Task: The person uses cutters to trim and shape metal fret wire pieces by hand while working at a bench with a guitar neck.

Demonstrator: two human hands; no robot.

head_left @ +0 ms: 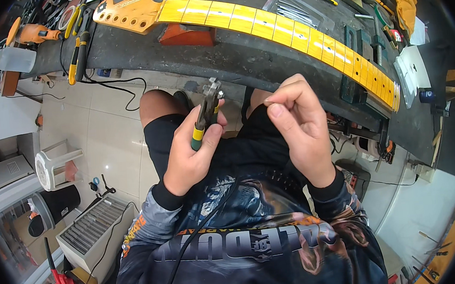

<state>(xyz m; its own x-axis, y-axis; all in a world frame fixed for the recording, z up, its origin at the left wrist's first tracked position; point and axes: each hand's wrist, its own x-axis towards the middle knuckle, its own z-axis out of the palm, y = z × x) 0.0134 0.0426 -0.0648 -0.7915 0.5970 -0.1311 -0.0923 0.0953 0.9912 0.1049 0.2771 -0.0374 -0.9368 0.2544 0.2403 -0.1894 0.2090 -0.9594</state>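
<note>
My left hand (186, 155) is wrapped around a pair of pliers or cutters (211, 101) with green and yellow handles, its metal jaws pointing up toward the bench edge. To its right my right hand (303, 124) is raised over my lap, thumb and index fingertips brought together. Whatever is pinched there is too small to make out. Beyond both hands, a maple guitar neck (252, 22) with metal frets lies across the dark workbench (138, 51). A reddish-brown support block (188, 35) sits under it near the headstock (125, 14).
More yellow-and-black hand tools (79, 55), an orange power tool (36, 33) and a spray bottle (14, 59) lie at the bench's left. A plastic tray of metal rods (293, 11) is behind the neck; a dark vise (353, 85) stands at right. A white stool (51, 168) is on the floor.
</note>
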